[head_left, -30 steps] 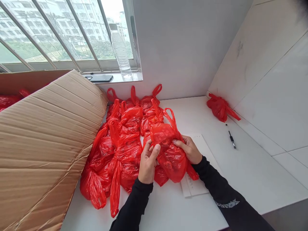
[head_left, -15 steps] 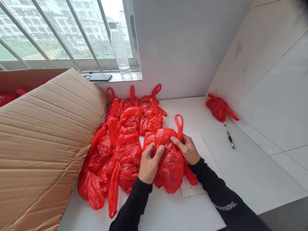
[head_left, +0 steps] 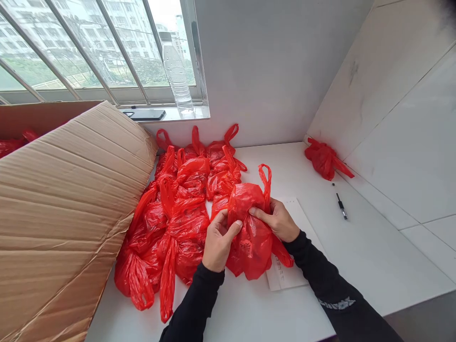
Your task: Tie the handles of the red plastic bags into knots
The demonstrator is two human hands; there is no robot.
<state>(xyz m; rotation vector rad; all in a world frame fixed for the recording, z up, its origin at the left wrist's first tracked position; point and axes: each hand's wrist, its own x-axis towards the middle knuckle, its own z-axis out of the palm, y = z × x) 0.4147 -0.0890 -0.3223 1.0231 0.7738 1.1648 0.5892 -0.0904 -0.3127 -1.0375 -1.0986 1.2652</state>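
Note:
Both hands grip one tied red plastic bag (head_left: 254,247) above the front of the white counter. My left hand (head_left: 219,242) pinches its left side, thumb on top and fingers behind. My right hand (head_left: 280,221) is closed on the right side, its thumb pressed on the bag's middle. One loop handle stands up at the top and another end hangs at lower right. A dark mark shows through the thin plastic; the contents cannot be made out. Under the bag lies a white sheet of paper (head_left: 302,228) with handwriting, partly covered. Several similar bags (head_left: 188,223) lie grouped at left.
An open cardboard box (head_left: 67,213) with red bags inside stands at left. On the sill are a water bottle (head_left: 176,76) and a phone (head_left: 144,114). Another red bag (head_left: 322,159) and a pen (head_left: 342,207) lie at right, beside the tiled wall.
The held bag has tipped and been pressed slightly by my fingers, so its lower front now shows a dark mark. Both thumbs have shifted slightly; the other bags have stayed put.

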